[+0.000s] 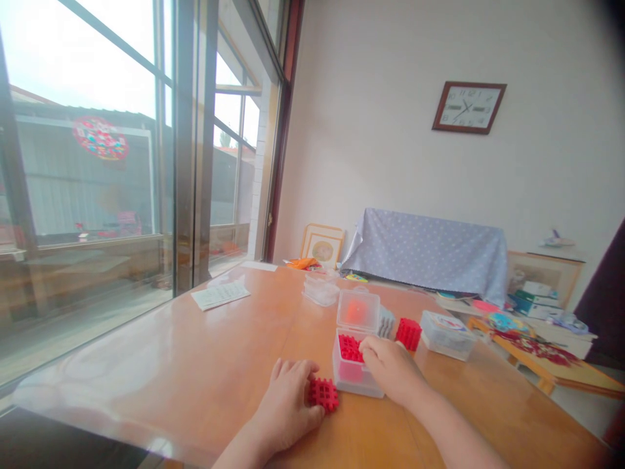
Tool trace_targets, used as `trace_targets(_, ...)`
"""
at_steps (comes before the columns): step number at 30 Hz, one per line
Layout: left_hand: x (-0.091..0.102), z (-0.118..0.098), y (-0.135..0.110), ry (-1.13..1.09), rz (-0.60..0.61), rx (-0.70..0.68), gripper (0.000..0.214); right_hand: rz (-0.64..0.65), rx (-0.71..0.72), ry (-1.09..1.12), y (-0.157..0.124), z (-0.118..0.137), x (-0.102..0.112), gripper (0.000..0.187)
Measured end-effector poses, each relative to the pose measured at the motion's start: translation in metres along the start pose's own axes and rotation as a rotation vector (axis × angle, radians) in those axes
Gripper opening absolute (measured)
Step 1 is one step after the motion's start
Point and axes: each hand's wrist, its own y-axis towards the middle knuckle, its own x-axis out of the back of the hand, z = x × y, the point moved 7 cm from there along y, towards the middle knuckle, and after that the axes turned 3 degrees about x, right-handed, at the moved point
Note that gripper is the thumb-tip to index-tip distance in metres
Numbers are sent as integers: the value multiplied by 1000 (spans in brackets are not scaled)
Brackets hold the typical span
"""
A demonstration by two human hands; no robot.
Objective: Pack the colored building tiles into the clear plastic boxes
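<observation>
My left hand (288,407) rests on the wooden table (195,378), fingers curled around a red grid-shaped plastic piece (323,393) that lies flat beside a small clear plastic box (354,381). The box stands open, its lid (358,311) tilted up at the back, and red pieces (349,347) fill it. My right hand (390,368) sits over the box's right rim, fingers bent down onto the red pieces inside. Whether it grips one is hidden.
Another red block (409,333) and a grey piece (385,322) lie behind the box. A closed clear box (446,334) is to the right, empty clear containers (321,288) farther back, a paper sheet (219,295) at left. A window runs along the left side.
</observation>
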Motion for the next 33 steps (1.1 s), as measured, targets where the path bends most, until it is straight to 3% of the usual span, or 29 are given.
trace_targets(9,1,0,-3,6,-15,-1,42,-12,0,44,0,1,2,31)
trace_targets(20,-3,4,-2,-5,-56,-21,45,-40,-86,-202,-8,-12,8,34)
trace_targets(26,-4,5,-3,18,-53,-26,47,-24,-25,-133,-11,-2,3,36)
trace_targets(33,-3,1,-4,19,-47,-40,43,-191,18,43,-24,-1,13,29)
